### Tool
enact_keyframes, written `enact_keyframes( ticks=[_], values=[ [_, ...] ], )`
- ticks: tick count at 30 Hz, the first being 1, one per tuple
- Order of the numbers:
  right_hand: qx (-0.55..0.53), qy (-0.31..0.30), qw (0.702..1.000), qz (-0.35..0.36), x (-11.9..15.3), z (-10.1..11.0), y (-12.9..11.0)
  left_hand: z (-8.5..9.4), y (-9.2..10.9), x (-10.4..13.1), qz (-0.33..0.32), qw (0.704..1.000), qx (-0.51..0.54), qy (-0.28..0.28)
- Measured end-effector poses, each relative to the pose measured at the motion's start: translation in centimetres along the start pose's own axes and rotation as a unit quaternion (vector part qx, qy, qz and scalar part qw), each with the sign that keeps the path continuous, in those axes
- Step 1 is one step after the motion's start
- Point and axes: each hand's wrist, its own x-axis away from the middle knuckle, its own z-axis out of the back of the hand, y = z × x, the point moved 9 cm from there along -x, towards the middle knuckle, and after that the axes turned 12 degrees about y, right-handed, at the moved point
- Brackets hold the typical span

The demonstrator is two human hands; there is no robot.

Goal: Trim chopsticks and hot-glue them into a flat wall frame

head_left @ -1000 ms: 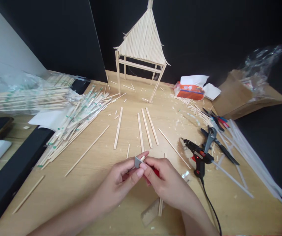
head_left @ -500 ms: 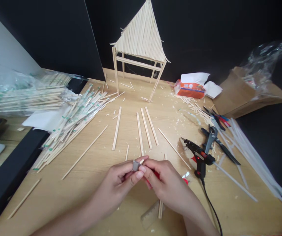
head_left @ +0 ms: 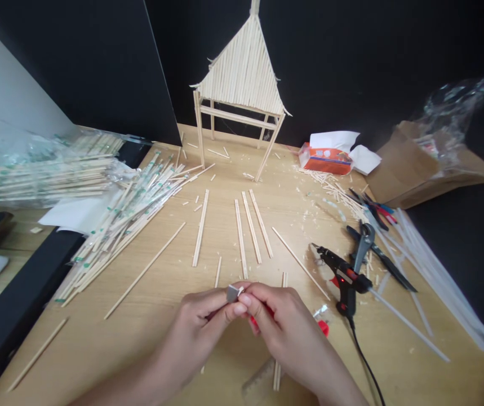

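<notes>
Close together over the front of the table are my left hand [head_left: 208,321] and my right hand [head_left: 273,316], fingertips touching. A small grey piece, perhaps sandpaper, [head_left: 232,293] is pinched in my left fingers. The pale tip of a short wooden stick [head_left: 240,291] shows between the hands, with my right thumb and fingers closed on it. Something red is partly hidden under my right fingers. Joined stick pairs [head_left: 200,228] lie beyond the hands, and another pair [head_left: 276,375] lies under my right wrist beside a clear ruler [head_left: 256,383].
A stick-built house model [head_left: 242,73] stands at the back. Wrapped sticks [head_left: 119,225] cover the left side. On the right are a glue gun [head_left: 343,273] with its cable, pliers [head_left: 364,242], a tissue pack [head_left: 326,160], a paper bag [head_left: 411,163] and clear glue sticks [head_left: 444,276].
The view has tilted up slightly, so things sit lower in the picture. The grey piece has turned between my fingers, and less of the stick tip shows.
</notes>
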Motion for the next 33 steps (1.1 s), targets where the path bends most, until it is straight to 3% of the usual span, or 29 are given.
enact_keyframes(
  ticks=[7,11,14,18,33],
  values=[
    [-0.028,0.068,0.996,-0.044,-0.1,0.8,1.4,1.1,-1.0,-0.4,0.041,0.998,-0.004,0.049],
    [-0.052,0.024,0.997,-0.053,-0.2,0.1,1.6,1.4,-1.8,-0.5,0.071,0.997,-0.011,0.039],
    [-0.05,-0.013,0.998,-0.043,-0.2,-0.8,1.2,0.9,-1.2,-0.5,0.057,0.998,0.0,0.002],
    [-0.04,-0.013,0.998,-0.04,-0.1,-1.1,1.1,0.3,-0.3,-0.2,0.038,0.999,-0.003,-0.026],
    [-0.048,0.005,0.998,-0.03,0.0,-0.9,0.8,0.7,0.6,0.1,-0.037,0.997,-0.063,-0.002]
  ],
)
